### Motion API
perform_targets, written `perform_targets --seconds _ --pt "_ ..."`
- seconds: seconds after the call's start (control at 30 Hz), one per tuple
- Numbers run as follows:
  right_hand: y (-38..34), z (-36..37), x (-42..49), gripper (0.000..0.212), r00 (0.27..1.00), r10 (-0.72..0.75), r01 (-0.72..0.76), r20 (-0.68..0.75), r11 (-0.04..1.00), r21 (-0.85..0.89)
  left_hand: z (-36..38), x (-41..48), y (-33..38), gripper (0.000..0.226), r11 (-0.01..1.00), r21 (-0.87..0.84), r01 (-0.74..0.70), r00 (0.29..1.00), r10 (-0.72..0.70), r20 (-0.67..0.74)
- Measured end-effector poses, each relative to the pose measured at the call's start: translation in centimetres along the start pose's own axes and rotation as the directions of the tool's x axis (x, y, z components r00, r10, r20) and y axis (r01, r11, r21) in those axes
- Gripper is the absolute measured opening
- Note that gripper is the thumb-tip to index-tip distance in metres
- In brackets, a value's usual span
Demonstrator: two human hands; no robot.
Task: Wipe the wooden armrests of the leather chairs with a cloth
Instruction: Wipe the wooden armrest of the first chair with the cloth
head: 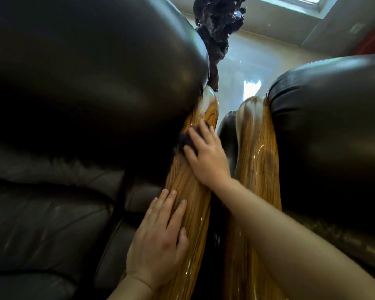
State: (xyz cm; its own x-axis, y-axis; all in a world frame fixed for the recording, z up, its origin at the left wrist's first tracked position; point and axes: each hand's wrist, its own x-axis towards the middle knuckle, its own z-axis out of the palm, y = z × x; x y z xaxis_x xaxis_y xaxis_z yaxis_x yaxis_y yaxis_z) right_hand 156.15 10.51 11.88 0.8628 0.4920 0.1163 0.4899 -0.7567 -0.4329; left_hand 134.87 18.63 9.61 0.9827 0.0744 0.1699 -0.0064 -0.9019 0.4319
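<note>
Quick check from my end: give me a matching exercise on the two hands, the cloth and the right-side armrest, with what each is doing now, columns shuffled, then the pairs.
Column 1
1. left hand
2. right hand
3. dark cloth
4. right wooden armrest

Column 2
A. untouched by either hand
B. pressed under fingers onto the left wooden armrest
C. lying flat and open, nearer the camera, on the left armrest
D. farther up the left armrest, pressing the cloth

Pairs: 1-C, 2-D, 3-B, 4-A
</note>
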Motion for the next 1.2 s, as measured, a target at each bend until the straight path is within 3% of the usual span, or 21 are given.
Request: perform_targets --seconds 0.07,0.17,0.23,0.3,0.37,0.47,0.5,0.57,0.73,0.87,1.0,1.2 --pt "0.4 0.2 4.3 0.061 0.983 0.184 -0.183 0.005 0.979 0.093 0.2 0.1 -0.1 0.056 1.000 -0.001 0.001 1.000 -0.001 -0.004" --pt "1.2 -0.1 9.4 0.055 0.882 0.466 -0.464 0.061 0.840 0.282 0.1 -0.1 -0.1 0.055 1.000 -0.007 0.019 1.000 -0.019 -0.001" --pt "1.4 -0.4 10.9 0.050 0.840 0.536 -0.535 0.081 0.798 0.279 0.1 0.0 -0.2 0.054 1.000 -0.010 0.019 1.000 -0.019 -0.002" --pt "0.7 -0.4 9.5 0.051 0.911 0.410 -0.412 0.050 0.894 0.177 0.0 0.0 -0.3 0.054 1.000 -0.018 0.015 1.000 -0.016 -0.009" --pt "-0.1 -0.4 5.8 0.051 0.984 0.172 -0.175 0.037 0.980 0.091 -0.1 0.1 -0.2 0.053 1.000 -0.011 0.014 1.000 -0.014 -0.021" --pt "-0.3 -0.2 -2.7 0.047 0.979 -0.202 0.203 0.034 0.978 -0.043 0.0 0.1 -0.2 0.053 1.000 0.014 0.013 1.000 -0.013 -0.028" --pt "0.0 -0.1 -5.0 0.045 0.963 -0.265 0.268 0.057 0.962 -0.053 0.0 0.1 -0.1 0.053 1.000 0.022 0.017 0.999 -0.017 -0.030" --pt "0.5 -0.4 -5.3 0.044 0.959 -0.267 0.271 0.100 0.962 -0.033 -0.1 0.1 -0.1 0.053 0.999 0.038 0.036 0.999 -0.035 -0.031" --pt "-1.6 -0.6 -1.8 0.049 0.992 0.009 0.002 0.124 0.996 -0.087 -0.9 -0.1 0.8 0.051 0.998 0.015 0.055 0.998 -0.054 -0.030" --pt "-2.8 0.3 -8.9 0.050 0.987 -0.143 0.154 0.072 0.971 -0.183 -1.6 -4.4 0.0 0.054 0.999 0.021 0.049 0.999 -0.049 -0.003" --pt "-5.0 1.9 -17.1 0.047 0.971 -0.235 0.240 0.048 0.942 -0.235 -0.8 -14.7 -1.9 0.066 0.982 0.100 -0.159 0.984 0.150 0.099" --pt "-6.6 4.1 -26.1 0.045 0.864 -0.460 0.497 0.206 0.845 -0.199 -0.9 -20.2 -1.9 0.071 0.982 0.138 -0.133 0.981 0.110 0.158"
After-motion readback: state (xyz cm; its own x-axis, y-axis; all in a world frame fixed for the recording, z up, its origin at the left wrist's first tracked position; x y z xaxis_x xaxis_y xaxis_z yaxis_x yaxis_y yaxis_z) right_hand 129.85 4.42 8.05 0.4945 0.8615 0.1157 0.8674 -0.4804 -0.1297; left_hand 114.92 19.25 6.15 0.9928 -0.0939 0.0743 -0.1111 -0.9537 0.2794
